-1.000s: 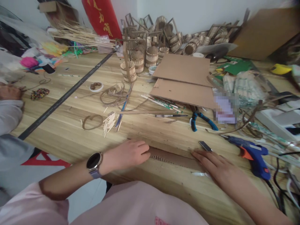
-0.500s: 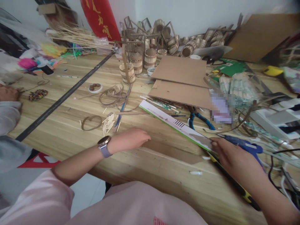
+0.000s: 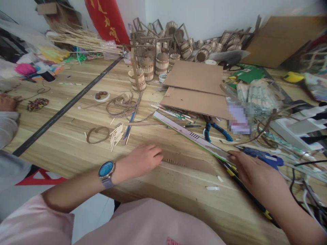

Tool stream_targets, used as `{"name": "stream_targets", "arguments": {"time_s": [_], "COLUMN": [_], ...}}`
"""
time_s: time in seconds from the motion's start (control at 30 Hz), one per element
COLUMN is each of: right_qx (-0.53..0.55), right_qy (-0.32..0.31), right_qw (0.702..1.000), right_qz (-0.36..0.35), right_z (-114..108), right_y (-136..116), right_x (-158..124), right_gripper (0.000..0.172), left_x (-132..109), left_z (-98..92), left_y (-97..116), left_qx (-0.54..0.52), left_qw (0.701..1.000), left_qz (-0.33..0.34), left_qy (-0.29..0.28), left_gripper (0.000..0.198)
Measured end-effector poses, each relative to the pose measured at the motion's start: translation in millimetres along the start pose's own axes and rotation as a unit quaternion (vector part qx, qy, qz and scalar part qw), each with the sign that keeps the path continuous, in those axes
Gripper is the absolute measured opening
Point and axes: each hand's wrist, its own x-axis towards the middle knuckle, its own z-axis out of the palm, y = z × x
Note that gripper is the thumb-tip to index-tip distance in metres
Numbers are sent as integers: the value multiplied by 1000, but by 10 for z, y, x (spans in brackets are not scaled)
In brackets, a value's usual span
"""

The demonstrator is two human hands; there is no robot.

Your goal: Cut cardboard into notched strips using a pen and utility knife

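A brown corrugated cardboard strip (image 3: 190, 162) lies flat on the wooden table (image 3: 71, 143) in front of me. My left hand (image 3: 141, 159), with a watch on the wrist, rests palm down on the strip's left end, fingers curled over it. My right hand (image 3: 251, 170) is closed on the near end of a long white and green ruler (image 3: 189, 136), which slants away up to the left above the strip. A black and yellow tool (image 3: 245, 189) lies under my right wrist.
A blue glue gun (image 3: 260, 157) and blue-handled pliers (image 3: 217, 131) lie right of the ruler. Cardboard sheets (image 3: 196, 88), small stick baskets (image 3: 153, 64), loose sticks (image 3: 116, 135) and a cardboard ring (image 3: 97, 134) lie beyond. Another person's hand (image 3: 6, 102) and sleeve are at the far left.
My right hand left the cardboard strip, took hold of the ruler and has drawn it a little nearer. My left hand stayed on the strip's left end.
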Motion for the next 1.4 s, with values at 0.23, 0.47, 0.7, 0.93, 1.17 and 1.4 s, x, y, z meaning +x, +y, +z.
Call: {"name": "stream_targets", "arguments": {"time_s": [0.23,0.47,0.7,0.93,1.17,1.4], "right_qx": [10,1,53,140,205,253], "right_qy": [9,51,25,-14,-89,-121], "right_qw": [988,975,985,984,974,960], "right_qz": [-154,-215,-162,-106,-35,-17], "right_z": [172,295,363,354,367,320], "right_y": [-178,-293,-297,-261,-53,17], "right_x": [-82,-100,-55,44,43,183], "right_gripper": [36,27,24,27,34,32], "left_x": [-193,-32,-44,-38,-23,33], "left_z": [-53,-26,-8,-17,37,20], "left_y": [91,-242,-308,-280,-329,-367], "left_qx": [30,-24,-99,-140,-197,-204], "left_qw": [990,997,994,987,976,975], "left_qz": [8,-57,-46,-79,-87,-83], "left_qy": [136,37,-3,10,-9,-5], "left_gripper": [19,17,13,17,20,18]}}
